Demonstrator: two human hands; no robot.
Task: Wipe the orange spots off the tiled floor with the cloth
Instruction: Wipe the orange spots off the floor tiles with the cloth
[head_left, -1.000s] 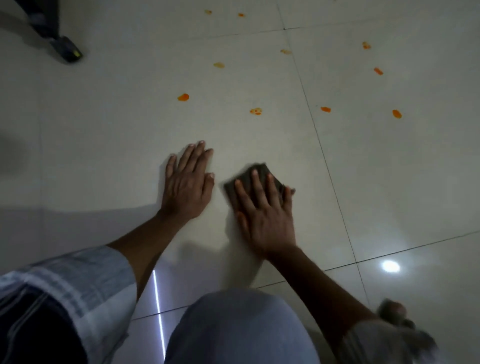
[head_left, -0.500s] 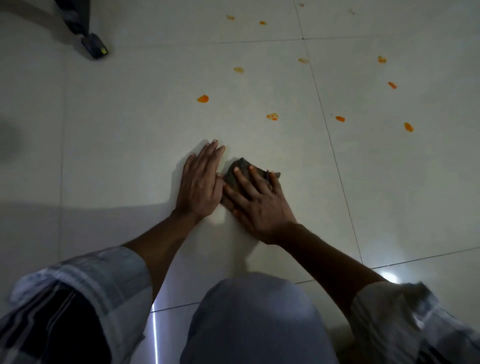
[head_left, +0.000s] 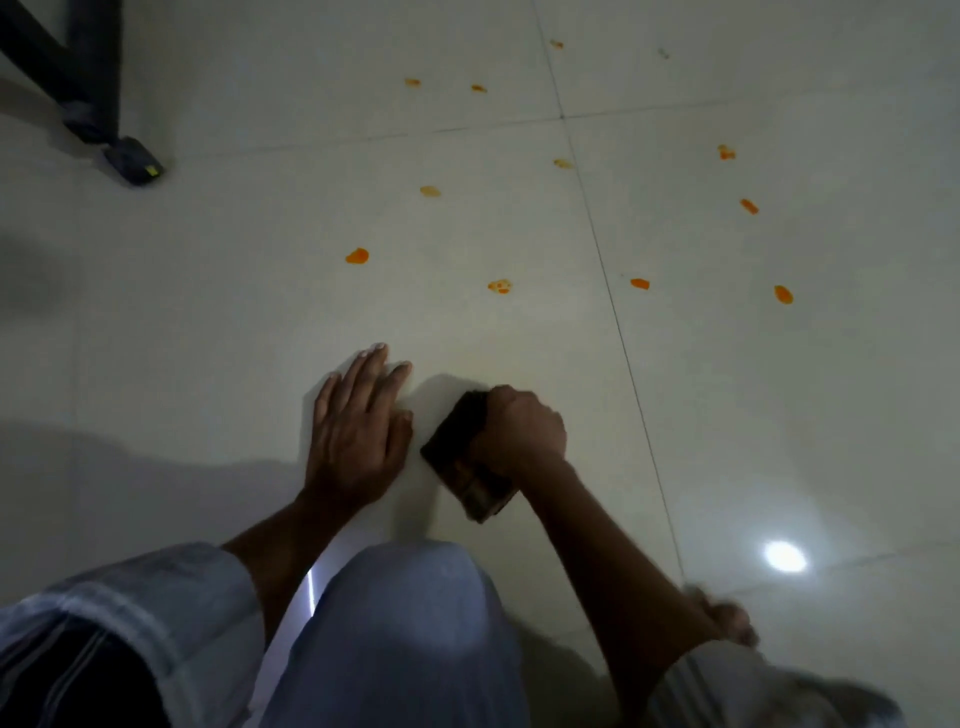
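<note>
My right hand (head_left: 522, 431) is clenched around a dark folded cloth (head_left: 465, 460), which is lifted on edge just above the pale tiled floor (head_left: 208, 312). My left hand (head_left: 358, 431) rests flat on the tile right beside it, fingers spread and pointing away from me. Several orange spots lie farther out: a bright one (head_left: 357, 255) beyond my left hand, a blotchy one (head_left: 500, 286) beyond the cloth, and others (head_left: 640, 283) (head_left: 783, 294) across the grout line to the right. Fainter spots (head_left: 430, 191) sit farther back.
A dark furniture leg with a foot (head_left: 132, 161) stands at the far left. My bent knee (head_left: 405, 623) fills the bottom centre and my foot (head_left: 727, 621) shows at the lower right. A bright light reflection (head_left: 784, 556) glares on the tile near it.
My right hand went from pressing the cloth flat on the floor to gripping it in a fist and lifting it on edge. My left hand stayed flat on the tile.
</note>
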